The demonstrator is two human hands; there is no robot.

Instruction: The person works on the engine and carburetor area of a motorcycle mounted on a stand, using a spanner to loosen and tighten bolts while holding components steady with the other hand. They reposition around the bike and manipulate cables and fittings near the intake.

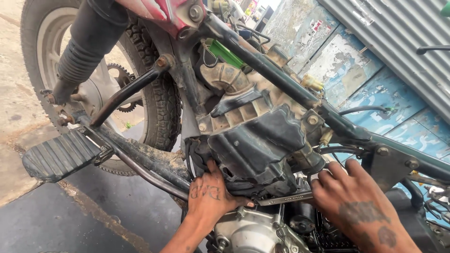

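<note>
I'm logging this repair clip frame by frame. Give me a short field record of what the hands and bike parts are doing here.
setting: motorcycle frame stripped of side covers, on a paved floor
left hand: left hand pressed against the underside of the black air-filter box
right hand: right hand grips a flat metal spanner under the box
below: silver engine case
behind: rear wheel, sprocket, black footrest
backdrop: peeling blue wall

A knobbly rear tyre [161, 100] stands at the back with a toothed sprocket [123, 77] beside it, and a dusty shock absorber [82, 51] slants across the wheel. A ribbed black footrest [58, 157] juts out low on the left. Corrugated metal sheeting [398, 42] and peeling blue boards [356, 70] stand behind
</note>
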